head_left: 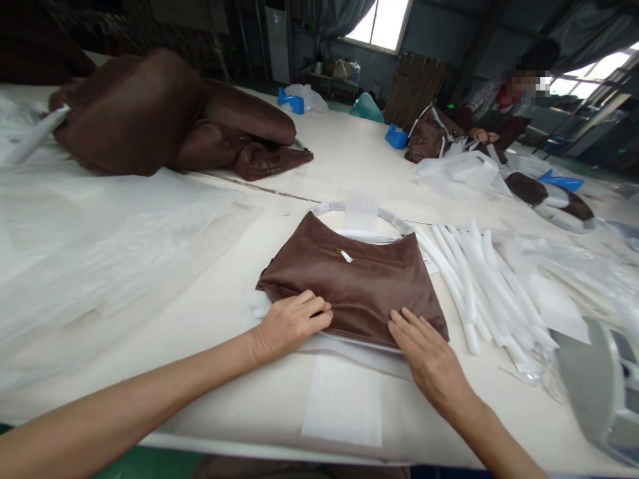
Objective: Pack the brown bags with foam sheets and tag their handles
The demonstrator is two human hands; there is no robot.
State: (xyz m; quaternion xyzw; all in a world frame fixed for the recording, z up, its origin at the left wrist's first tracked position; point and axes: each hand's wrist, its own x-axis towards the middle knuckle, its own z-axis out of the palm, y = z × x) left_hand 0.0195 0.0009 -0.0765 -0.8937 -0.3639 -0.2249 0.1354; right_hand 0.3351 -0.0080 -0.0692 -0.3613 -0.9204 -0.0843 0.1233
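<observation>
A brown leather handbag (359, 279) lies flat on the white table in front of me, its wrapped strap (392, 216) looping away at the far side. A zip with a white-covered pull (345, 256) crosses its upper face. My left hand (292, 322) rests on the lower left edge of the bag with fingers curled; what lies under the fingertips is hidden. Flat on the lower right part of the bag, my right hand (426, 349) has its fingers stretched out. A white sheet (344, 402) sticks out from beneath the bag toward me.
White foam tubes (479, 286) lie in a pile right of the bag, near a grey tape dispenser (589, 379). Stacked brown bags (150, 113) stand at the back left. Clear plastic sheets (90, 266) cover the left side. Another person (499, 113) handles a bag across the table.
</observation>
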